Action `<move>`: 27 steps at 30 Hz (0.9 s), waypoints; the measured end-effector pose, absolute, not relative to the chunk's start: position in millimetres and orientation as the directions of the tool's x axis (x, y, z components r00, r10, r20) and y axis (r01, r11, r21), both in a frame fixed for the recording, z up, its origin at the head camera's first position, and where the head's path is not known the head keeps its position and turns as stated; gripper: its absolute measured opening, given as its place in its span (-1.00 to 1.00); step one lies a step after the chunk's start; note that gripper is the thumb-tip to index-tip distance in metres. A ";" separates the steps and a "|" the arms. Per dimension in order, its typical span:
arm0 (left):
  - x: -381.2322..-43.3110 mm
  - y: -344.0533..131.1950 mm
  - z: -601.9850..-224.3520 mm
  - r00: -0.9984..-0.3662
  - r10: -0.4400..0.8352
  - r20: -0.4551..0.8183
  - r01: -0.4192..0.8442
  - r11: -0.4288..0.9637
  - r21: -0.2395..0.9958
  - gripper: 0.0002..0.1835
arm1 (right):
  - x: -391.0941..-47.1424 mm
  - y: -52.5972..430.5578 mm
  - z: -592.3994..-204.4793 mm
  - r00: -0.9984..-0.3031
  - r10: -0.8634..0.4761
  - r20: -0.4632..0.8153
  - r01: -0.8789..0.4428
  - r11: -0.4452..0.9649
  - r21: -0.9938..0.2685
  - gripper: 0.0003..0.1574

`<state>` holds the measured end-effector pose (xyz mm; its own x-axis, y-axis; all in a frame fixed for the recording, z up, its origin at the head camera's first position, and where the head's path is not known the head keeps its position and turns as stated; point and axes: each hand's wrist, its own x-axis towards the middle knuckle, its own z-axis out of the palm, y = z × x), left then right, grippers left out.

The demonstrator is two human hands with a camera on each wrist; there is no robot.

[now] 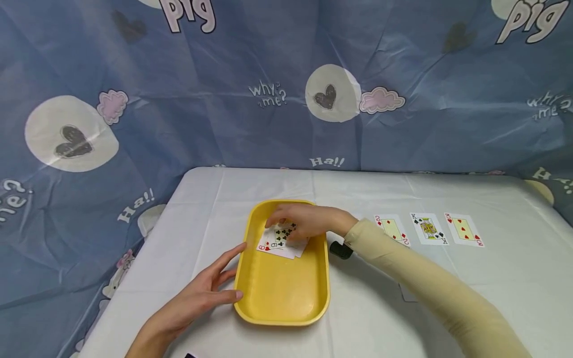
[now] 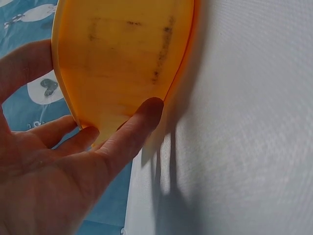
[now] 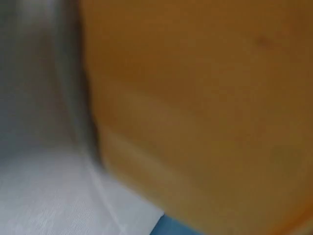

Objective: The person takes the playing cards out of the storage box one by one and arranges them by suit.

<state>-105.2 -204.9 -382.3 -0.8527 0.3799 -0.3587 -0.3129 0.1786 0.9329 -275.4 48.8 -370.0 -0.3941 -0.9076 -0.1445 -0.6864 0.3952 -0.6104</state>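
A yellow plastic tray (image 1: 282, 298) lies on the white table. My left hand (image 1: 201, 291) is at its left side, thumb and fingers spread, fingertips at the rim. In the left wrist view, the left thumb (image 2: 132, 127) rests along the tray's outer wall (image 2: 122, 58). My right hand (image 1: 306, 221) reaches over the tray's right rim with bent fingers at several playing cards (image 1: 283, 238). A clubs card lies over a hearts card there. Whether the right fingers pinch a card I cannot tell. The right wrist view shows mostly blurred tray wall (image 3: 195, 107).
To the right lie a two of diamonds (image 1: 391, 229), a king of spades (image 1: 428, 228) and a hearts card (image 1: 464, 229) in a row. A small dark object (image 1: 341, 250) sits by the right wrist. A blue printed cloth (image 1: 277, 134) hangs behind the table.
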 end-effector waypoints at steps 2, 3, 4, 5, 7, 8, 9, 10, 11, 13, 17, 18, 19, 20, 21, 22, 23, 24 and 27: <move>-105.3 -204.7 -381.9 -0.853 0.377 -0.361 -0.313 0.183 0.932 -0.12 | -275.6 45.6 -370.9 -0.383 -0.907 -0.177 -0.715 0.412 -0.564 -0.30; -105.4 -204.7 -381.8 -0.853 0.378 -0.360 -0.312 0.184 0.932 -0.12 | -274.9 44.2 -371.5 -0.382 -0.904 -0.191 -0.731 0.422 -0.536 -0.28; -105.5 -204.6 -381.7 -0.853 0.377 -0.361 -0.312 0.186 0.932 -0.12 | -273.7 42.9 -372.2 -0.387 -0.899 -0.206 -0.739 0.436 -0.513 -0.26; -105.4 -204.6 -381.6 -0.853 0.378 -0.361 -0.311 0.187 0.932 -0.12 | -272.2 41.3 -372.8 -0.389 -0.896 -0.216 -0.746 0.444 -0.497 -0.24; -105.3 -204.8 -381.7 -0.853 0.377 -0.361 -0.311 0.188 0.931 -0.13 | -268.4 38.4 -373.4 -0.393 -0.889 -0.235 -0.752 0.458 -0.474 -0.23; -105.1 -204.8 -381.8 -0.853 0.376 -0.362 -0.312 0.190 0.931 -0.13 | -266.8 37.0 -373.9 -0.396 -0.885 -0.243 -0.753 0.465 -0.466 -0.23; -105.0 -204.7 -381.8 -0.853 0.376 -0.362 -0.311 0.191 0.931 -0.13 | -265.4 35.7 -374.8 -0.402 -0.882 -0.246 -0.752 0.471 -0.461 -0.23; -104.9 -204.6 -381.8 -0.854 0.374 -0.362 -0.311 0.192 0.931 -0.13 | -264.2 34.5 -375.8 -0.408 -0.878 -0.250 -0.748 0.479 -0.460 -0.23; -104.9 -204.7 -381.7 -0.854 0.374 -0.362 -0.310 0.193 0.931 -0.13 | -263.2 33.3 -376.8 -0.416 -0.874 -0.252 -0.741 0.486 -0.463 -0.23; -104.7 -204.6 -381.6 -0.855 0.374 -0.358 -0.305 0.194 0.932 -0.13 | -261.9 31.7 -378.6 -0.435 -0.863 -0.255 -0.722 0.504 -0.474 -0.25; -104.7 -204.8 -381.5 -0.855 0.385 -0.346 -0.294 0.190 0.937 -0.12 | -260.4 30.6 -381.0 -0.497 -0.846 -0.194 -0.693 0.521 -0.498 -0.30; -104.7 -204.7 -381.6 -0.856 0.387 -0.344 -0.292 0.189 0.938 -0.12 | -260.2 30.8 -381.4 -0.511 -0.845 -0.157 -0.698 0.515 -0.497 -0.32; -104.8 -204.7 -381.7 -0.856 0.387 -0.343 -0.290 0.189 0.938 -0.11 | -260.1 31.3 -381.7 -0.528 -0.843 -0.108 -0.704 0.505 -0.499 -0.35; -104.9 -204.6 -381.7 -0.856 0.386 -0.343 -0.290 0.190 0.938 -0.11 | -260.1 31.9 -382.1 -0.544 -0.838 -0.047 -0.714 0.492 -0.498 -0.39; -105.0 -204.5 -381.8 -0.858 0.383 -0.343 -0.290 0.190 0.938 -0.11 | -260.1 32.6 -382.5 -0.559 -0.829 0.018 -0.724 0.478 -0.498 -0.45; -105.1 -204.3 -381.8 -0.859 0.380 -0.344 -0.291 0.191 0.938 -0.10 | -260.1 33.5 -382.5 -0.569 -0.818 0.089 -0.733 0.455 -0.505 -0.50; -105.2 -204.2 -381.9 -0.859 0.377 -0.346 -0.293 0.191 0.937 -0.10 | -260.2 34.5 -382.6 -0.576 -0.802 0.157 -0.743 0.434 -0.510 -0.54; -105.2 -204.2 -381.9 -0.860 0.373 -0.348 -0.295 0.192 0.936 -0.10 | -260.4 35.5 -383.1 -0.584 -0.781 0.222 -0.749 0.412 -0.520 -0.56; -105.2 -204.4 -381.8 -0.862 0.365 -0.352 -0.299 0.195 0.934 -0.10 | -259.6 38.1 -383.4 -0.615 -0.698 0.366 -0.732 0.333 -0.594 -0.59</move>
<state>-105.2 -204.4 -381.8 -0.8622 0.3646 -0.3518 -0.2986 0.1952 0.9342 -259.6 38.1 -383.4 -0.6148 -0.6984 0.3663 -0.7325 0.3334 -0.5936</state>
